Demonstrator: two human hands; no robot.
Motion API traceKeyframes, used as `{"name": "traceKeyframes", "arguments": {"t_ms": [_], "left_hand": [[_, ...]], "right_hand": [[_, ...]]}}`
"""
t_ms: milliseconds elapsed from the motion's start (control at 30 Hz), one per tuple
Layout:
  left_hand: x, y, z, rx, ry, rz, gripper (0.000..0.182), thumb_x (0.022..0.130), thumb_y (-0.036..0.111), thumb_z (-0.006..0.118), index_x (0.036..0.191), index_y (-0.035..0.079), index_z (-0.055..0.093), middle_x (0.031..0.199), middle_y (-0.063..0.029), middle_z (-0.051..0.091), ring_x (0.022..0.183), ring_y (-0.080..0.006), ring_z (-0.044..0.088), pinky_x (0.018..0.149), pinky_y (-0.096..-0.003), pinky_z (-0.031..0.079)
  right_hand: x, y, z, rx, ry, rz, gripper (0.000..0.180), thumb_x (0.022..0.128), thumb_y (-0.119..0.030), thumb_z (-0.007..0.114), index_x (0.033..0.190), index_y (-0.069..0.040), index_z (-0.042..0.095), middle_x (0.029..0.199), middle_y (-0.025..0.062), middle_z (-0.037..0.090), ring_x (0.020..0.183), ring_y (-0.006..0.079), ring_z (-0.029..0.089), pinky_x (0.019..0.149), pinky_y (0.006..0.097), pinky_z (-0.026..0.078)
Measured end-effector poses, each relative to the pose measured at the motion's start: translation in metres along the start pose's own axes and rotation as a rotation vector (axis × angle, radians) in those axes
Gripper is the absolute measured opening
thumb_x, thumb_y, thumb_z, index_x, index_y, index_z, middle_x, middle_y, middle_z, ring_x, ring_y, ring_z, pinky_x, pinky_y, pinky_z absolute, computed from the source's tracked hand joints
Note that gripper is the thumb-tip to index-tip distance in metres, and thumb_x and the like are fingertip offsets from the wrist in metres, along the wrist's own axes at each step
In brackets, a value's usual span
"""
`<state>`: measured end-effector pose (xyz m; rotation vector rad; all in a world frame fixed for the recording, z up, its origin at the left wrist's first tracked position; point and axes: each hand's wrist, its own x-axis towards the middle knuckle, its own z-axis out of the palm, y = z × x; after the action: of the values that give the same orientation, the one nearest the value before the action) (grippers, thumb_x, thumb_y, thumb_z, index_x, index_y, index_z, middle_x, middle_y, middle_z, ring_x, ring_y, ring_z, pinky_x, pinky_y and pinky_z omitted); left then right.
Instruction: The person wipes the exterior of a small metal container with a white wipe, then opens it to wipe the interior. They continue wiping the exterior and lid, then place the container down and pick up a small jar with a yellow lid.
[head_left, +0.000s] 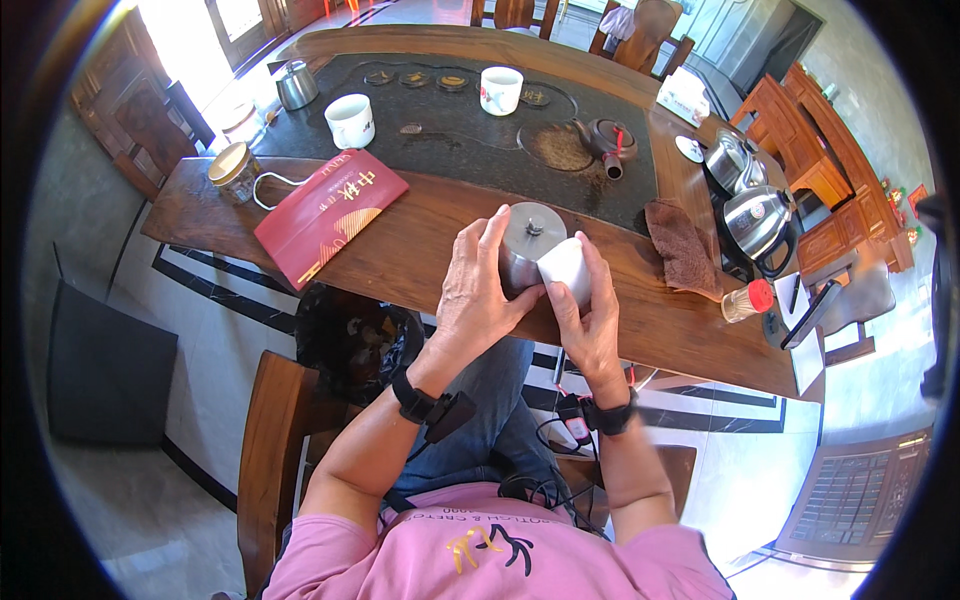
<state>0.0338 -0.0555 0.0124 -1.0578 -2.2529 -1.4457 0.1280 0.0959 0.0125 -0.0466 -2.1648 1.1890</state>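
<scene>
A lidded stainless steel canister (531, 244) with a small knob on top stands near the front edge of the wooden table. My left hand (480, 277) is curled around its left side, thumb low on the front. In my right hand (598, 311), pinched between thumb and fingers, is a smooth white object (564, 270) pressed close to the canister's right side. I cannot tell whether it is a sponge, a folded tissue or something else. To the left of my hands lies a red paper bag (334, 216) with a white handle and gold printing.
Beyond are two white mugs (501, 91), a clay teapot (609, 140) and a steel pot (295, 85) on the dark stone tray (442, 161). Right are a brown towel (682, 247), steel kettles (759, 221) and a toothpick jar (746, 301). Below the edge stands a black-lined bin (352, 345).
</scene>
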Motion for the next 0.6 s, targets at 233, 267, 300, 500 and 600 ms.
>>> {"name": "traceKeyframes", "arguments": {"t_ms": [233, 267, 300, 500, 600], "left_hand": [[-0.001, -0.0034, 0.0019, 0.037, -0.031, -0.007, 0.1, 0.076, 0.019, 0.091, 0.155, 0.007, 0.031, 0.147, -0.0237, 0.045, 0.134, -0.0428, 0.049, 0.11, -0.0505, 0.044], [0.0001, -0.0049, 0.0026, 0.045, -0.007, 0.026, 0.1, 0.075, 0.019, 0.091, 0.154, 0.006, 0.032, 0.148, -0.0238, 0.046, 0.135, -0.0426, 0.05, 0.11, -0.0496, 0.044], [0.0004, -0.006, 0.0033, 0.053, 0.018, 0.059, 0.099, 0.075, 0.018, 0.092, 0.154, 0.005, 0.034, 0.149, -0.0238, 0.047, 0.135, -0.0424, 0.051, 0.111, -0.0487, 0.044], [-0.0022, -0.0078, 0.0039, -0.016, -0.006, 0.049, 0.102, 0.076, 0.016, 0.091, 0.155, 0.005, 0.028, 0.151, -0.025, 0.046, 0.138, -0.0426, 0.049, 0.113, -0.0488, 0.042], [-0.0023, -0.0075, 0.0036, -0.043, -0.024, 0.015, 0.097, 0.077, 0.017, 0.089, 0.154, 0.004, 0.031, 0.154, -0.024, 0.045, 0.142, -0.0417, 0.046, 0.115, -0.05, 0.04]], "right_hand": [[0.0028, 0.0016, 0.0001, 0.113, 0.066, 0.21, 0.06, 0.102, -0.025, 0.068, 0.152, -0.001, 0.046, 0.132, 0.0215, 0.062, 0.121, 0.0296, 0.061, 0.104, 0.0416, 0.048], [0.0026, 0.0017, 0.0002, 0.075, 0.05, 0.093, 0.059, 0.101, -0.024, 0.068, 0.152, -0.002, 0.047, 0.132, 0.0214, 0.062, 0.121, 0.0294, 0.061, 0.103, 0.0417, 0.048], [0.0022, 0.0018, -0.0001, 0.062, 0.034, 0.07, 0.059, 0.101, -0.023, 0.068, 0.152, -0.002, 0.048, 0.132, 0.0212, 0.062, 0.121, 0.0294, 0.061, 0.103, 0.0416, 0.048], [0.003, 0.0035, 0.0007, 0.102, 0.115, 0.179, 0.058, 0.098, -0.018, 0.07, 0.151, -0.004, 0.05, 0.129, 0.0194, 0.064, 0.117, 0.0286, 0.063, 0.101, 0.0404, 0.049], [0.0028, 0.0041, -0.0006, 0.029, 0.004, -0.035, 0.057, 0.095, -0.014, 0.071, 0.149, -0.005, 0.053, 0.123, 0.0177, 0.064, 0.111, 0.0283, 0.064, 0.098, 0.039, 0.05]]}}
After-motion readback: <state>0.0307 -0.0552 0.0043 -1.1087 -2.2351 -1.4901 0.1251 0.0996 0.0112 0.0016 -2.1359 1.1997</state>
